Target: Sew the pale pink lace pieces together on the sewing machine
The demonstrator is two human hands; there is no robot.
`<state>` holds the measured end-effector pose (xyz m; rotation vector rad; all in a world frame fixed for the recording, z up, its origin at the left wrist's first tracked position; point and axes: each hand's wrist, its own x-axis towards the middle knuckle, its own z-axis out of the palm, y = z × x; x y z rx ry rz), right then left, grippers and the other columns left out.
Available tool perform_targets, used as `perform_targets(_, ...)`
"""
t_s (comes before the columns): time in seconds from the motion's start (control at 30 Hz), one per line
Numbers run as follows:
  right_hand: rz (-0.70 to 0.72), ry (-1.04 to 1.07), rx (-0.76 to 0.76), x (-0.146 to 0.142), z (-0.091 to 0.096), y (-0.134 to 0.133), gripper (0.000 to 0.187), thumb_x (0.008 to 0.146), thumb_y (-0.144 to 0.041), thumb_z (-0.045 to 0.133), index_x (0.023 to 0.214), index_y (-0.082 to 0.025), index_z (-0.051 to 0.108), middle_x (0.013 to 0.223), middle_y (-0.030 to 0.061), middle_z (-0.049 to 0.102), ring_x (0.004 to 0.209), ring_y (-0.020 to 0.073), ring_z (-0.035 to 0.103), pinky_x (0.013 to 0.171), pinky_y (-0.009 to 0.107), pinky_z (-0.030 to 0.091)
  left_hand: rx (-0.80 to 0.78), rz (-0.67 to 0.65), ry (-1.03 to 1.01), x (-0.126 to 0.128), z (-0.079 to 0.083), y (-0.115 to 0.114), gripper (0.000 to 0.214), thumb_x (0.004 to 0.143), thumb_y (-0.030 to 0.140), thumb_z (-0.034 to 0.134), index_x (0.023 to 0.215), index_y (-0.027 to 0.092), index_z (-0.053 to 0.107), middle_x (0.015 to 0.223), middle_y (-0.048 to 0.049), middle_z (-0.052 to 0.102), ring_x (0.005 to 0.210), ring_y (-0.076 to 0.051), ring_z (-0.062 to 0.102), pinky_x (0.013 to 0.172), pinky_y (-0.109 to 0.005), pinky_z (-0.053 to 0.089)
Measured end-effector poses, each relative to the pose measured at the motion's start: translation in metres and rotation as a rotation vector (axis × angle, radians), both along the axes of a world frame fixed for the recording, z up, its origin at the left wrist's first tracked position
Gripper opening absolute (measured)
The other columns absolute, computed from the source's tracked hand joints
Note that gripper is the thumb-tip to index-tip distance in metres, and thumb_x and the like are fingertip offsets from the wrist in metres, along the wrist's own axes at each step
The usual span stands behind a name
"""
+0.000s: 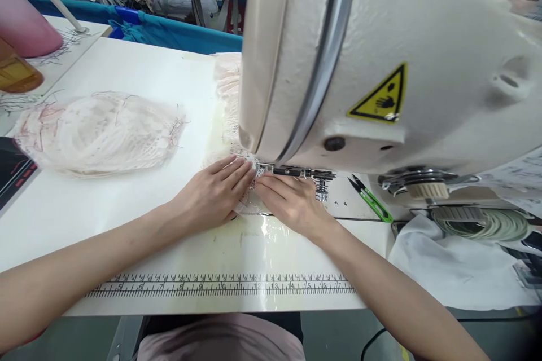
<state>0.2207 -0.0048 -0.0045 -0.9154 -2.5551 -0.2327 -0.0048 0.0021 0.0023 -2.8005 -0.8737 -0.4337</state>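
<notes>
My left hand (pixel 214 192) lies flat, fingers together, pressing a small piece of pale lace fabric (pixel 249 172) on the white table (pixel 139 203), just left of the needle area. My right hand (pixel 292 200) rests beside it, fingers stretched out flat on the same lace, right under the presser foot (pixel 296 171) of the cream sewing machine (pixel 381 56). The fingertips of both hands nearly meet at the foot. The machine head hides the needle and the lace behind it.
A heap of pale lace pieces (pixel 99 132) lies at the left. More lace (pixel 226 84) trails behind the machine. Green thread snips (pixel 372 200) lie right of the foot. A printed ruler (pixel 220 285) runs along the front edge. White cloth (pixel 449 265) sits at the right.
</notes>
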Motion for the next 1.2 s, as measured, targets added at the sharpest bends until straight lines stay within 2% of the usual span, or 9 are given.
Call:
perform_targets(0.13,-0.005,-0.024,0.115,0.000,-0.001,0.001,0.020,0.089,-0.006,0.054,0.100,-0.020,0.064,0.106,-0.0021,0.072,0.093,0.0104,0.064,0.073,0.026,0.043,0.078,0.012,0.029,0.003,0.001,-0.002,0.044,0.085,0.019,0.045,0.121,0.000,0.064,0.126,-0.0217,0.064,0.117,-0.032,0.063,0.105,-0.044,0.048)
perform_targets(0.27,-0.008,-0.007,0.151,0.001,0.000,0.001,0.015,0.090,-0.009,0.056,0.096,-0.019,0.064,0.104,-0.0027,0.073,0.090,0.0096,0.064,0.070,0.026,0.043,0.068,0.041,0.038,0.005,0.002,-0.003,0.043,0.089,0.022,0.044,0.122,0.003,0.063,0.126,-0.0199,0.065,0.117,-0.031,0.063,0.106,-0.045,0.046)
perform_targets(0.43,-0.035,-0.024,0.091,0.004,-0.003,0.001,0.021,0.089,-0.007,0.054,0.102,-0.020,0.065,0.106,-0.0010,0.072,0.085,0.0102,0.065,0.072,0.026,0.046,0.050,0.055,0.015,0.005,0.001,-0.005,0.042,0.092,0.023,0.044,0.124,0.004,0.063,0.125,-0.0197,0.066,0.117,-0.030,0.063,0.108,-0.045,0.045)
perform_targets(0.63,-0.005,0.035,-0.030,0.010,-0.007,0.002,0.038,0.087,-0.003,0.048,0.115,-0.023,0.063,0.116,0.0026,0.070,0.095,0.0141,0.065,0.081,0.028,0.052,0.098,0.063,0.042,0.007,0.003,-0.005,0.040,0.093,0.025,0.043,0.119,0.005,0.065,0.122,-0.0195,0.067,0.114,-0.030,0.065,0.107,-0.046,0.046)
perform_targets(0.77,-0.014,0.048,-0.023,0.010,-0.005,0.004,0.040,0.085,0.002,0.043,0.108,-0.022,0.064,0.112,0.0017,0.071,0.095,0.0129,0.066,0.081,0.027,0.053,0.114,0.062,0.056,0.007,0.004,-0.005,0.039,0.095,0.026,0.041,0.120,0.008,0.065,0.119,-0.0174,0.069,0.112,-0.029,0.066,0.105,-0.045,0.046)
perform_targets(0.93,-0.026,0.064,-0.002,0.009,-0.001,0.008,0.037,0.084,0.001,0.041,0.103,-0.019,0.065,0.104,0.0006,0.073,0.085,0.0117,0.068,0.073,0.025,0.055,0.130,0.063,0.040,0.006,0.002,-0.005,0.038,0.098,0.027,0.039,0.121,0.011,0.064,0.116,-0.0158,0.070,0.111,-0.027,0.066,0.105,-0.045,0.046)
perform_targets(1.2,-0.024,0.020,0.042,0.012,0.004,0.009,0.035,0.084,-0.002,0.045,0.109,-0.019,0.065,0.112,-0.0001,0.072,0.086,0.0113,0.069,0.074,0.024,0.053,0.115,0.061,0.051,0.006,0.004,-0.002,0.040,0.098,0.031,0.040,0.123,0.010,0.063,0.118,-0.0174,0.069,0.115,-0.030,0.064,0.106,-0.049,0.045)
